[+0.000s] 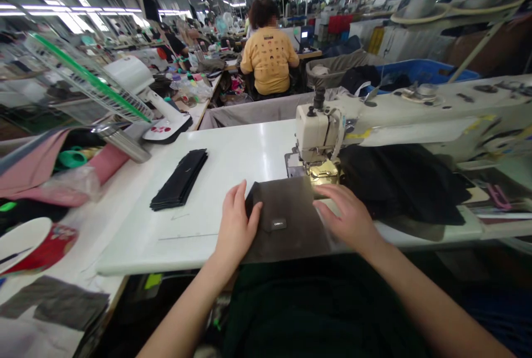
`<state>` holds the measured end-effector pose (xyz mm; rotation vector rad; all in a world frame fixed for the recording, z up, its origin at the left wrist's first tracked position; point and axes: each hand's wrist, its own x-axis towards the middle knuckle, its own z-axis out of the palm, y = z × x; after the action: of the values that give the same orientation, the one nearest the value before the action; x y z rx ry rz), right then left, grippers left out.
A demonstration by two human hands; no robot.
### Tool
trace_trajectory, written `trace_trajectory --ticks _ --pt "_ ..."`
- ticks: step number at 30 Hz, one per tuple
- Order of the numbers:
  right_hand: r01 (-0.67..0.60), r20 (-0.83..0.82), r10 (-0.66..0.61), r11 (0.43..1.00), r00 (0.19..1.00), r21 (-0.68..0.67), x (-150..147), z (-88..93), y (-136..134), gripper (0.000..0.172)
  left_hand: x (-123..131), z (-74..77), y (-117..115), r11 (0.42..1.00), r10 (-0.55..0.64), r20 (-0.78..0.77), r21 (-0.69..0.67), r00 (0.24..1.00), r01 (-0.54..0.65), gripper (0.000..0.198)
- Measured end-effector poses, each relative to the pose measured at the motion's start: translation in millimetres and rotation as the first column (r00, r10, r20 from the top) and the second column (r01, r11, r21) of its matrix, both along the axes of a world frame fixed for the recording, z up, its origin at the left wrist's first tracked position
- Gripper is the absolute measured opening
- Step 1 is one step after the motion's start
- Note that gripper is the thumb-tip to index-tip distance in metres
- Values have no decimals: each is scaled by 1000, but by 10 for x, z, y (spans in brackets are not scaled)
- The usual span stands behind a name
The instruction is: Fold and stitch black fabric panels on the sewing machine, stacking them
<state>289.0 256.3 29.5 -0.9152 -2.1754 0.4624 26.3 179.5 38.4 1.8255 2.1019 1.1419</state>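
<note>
A dark brown fabric panel with a small label lies at the table's front edge, its far right corner close to the sewing machine's gold-coloured plate. At its left side is my left hand, thumb lying on the panel and fingers stretched forward, apart from the thumb. A black layer shows along that side. My right hand is at the right side, thumb and fingers spread, fingertips by the far right corner below the machine head. The undersides of both hands are hidden.
A stack of black fabric strips lies left on the white table. Dark cloth is bunched under the machine arm. Further left are a steel flask, a small fan and a red-white bowl. A person sits ahead.
</note>
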Motion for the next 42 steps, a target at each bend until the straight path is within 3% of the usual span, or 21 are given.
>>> trace_trajectory --ticks 2,4,5,7,9,11,13,15,17,19,21,26,28,33,35,42 --pt "-198 58 202 978 978 -62 88 -40 -171 63 -39 15 -159 995 -97 -168 22 981 102 55" --pt "-406 187 422 906 887 -118 176 -83 -308 100 -105 24 -333 941 -338 -296 -123 893 316 62" --pt "-456 251 474 881 844 -128 212 -106 -356 108 -146 13 -416 888 -457 -337 -219 823 403 72" --pt "-455 337 458 886 823 -94 268 -137 -416 96 -235 -38 -564 795 -603 -395 -373 693 478 91" --pt "-438 359 421 898 833 -37 303 -118 -438 73 -316 -92 -678 754 -653 -419 -433 631 493 86" --pt "-468 321 450 883 833 -24 324 -44 -430 60 -368 -105 -736 725 -687 -384 -424 617 543 74" --pt "-495 215 502 864 838 -91 322 43 -389 50 -378 -60 -716 706 -706 -275 -352 653 615 67" --pt "-442 51 462 871 886 -214 278 90 -305 40 -345 21 -608 753 -641 -92 -272 762 600 47" --pt "-289 -98 272 887 957 -360 183 70 -180 26 -287 90 -431 860 -429 103 -258 897 440 25" --pt "-111 -154 39 864 987 -490 52 -2 -41 21 -228 113 -231 923 -176 191 -309 966 229 29" --pt "9 -152 -115 823 982 -568 -77 -83 74 33 -186 88 -64 939 -48 170 -329 984 103 36" --pt "129 -200 -321 765 926 -631 -186 -130 105 81 -132 -16 41 960 1 23 -280 1000 5 32" --pt "127 -211 -328 764 921 -633 -162 -110 58 76 -114 -28 9 964 10 -1 -265 1000 -10 31" --pt "121 -153 -243 825 958 -551 -154 -166 6 29 -75 -25 -23 957 49 -40 -285 998 -59 31" --pt "137 -108 -218 858 970 -496 -178 -208 5 17 -62 -24 -15 948 76 -68 -304 995 -93 32" --pt "233 24 -236 930 972 -284 -238 -169 -84 11 -47 6 -1 927 112 -89 -350 990 -137 34"
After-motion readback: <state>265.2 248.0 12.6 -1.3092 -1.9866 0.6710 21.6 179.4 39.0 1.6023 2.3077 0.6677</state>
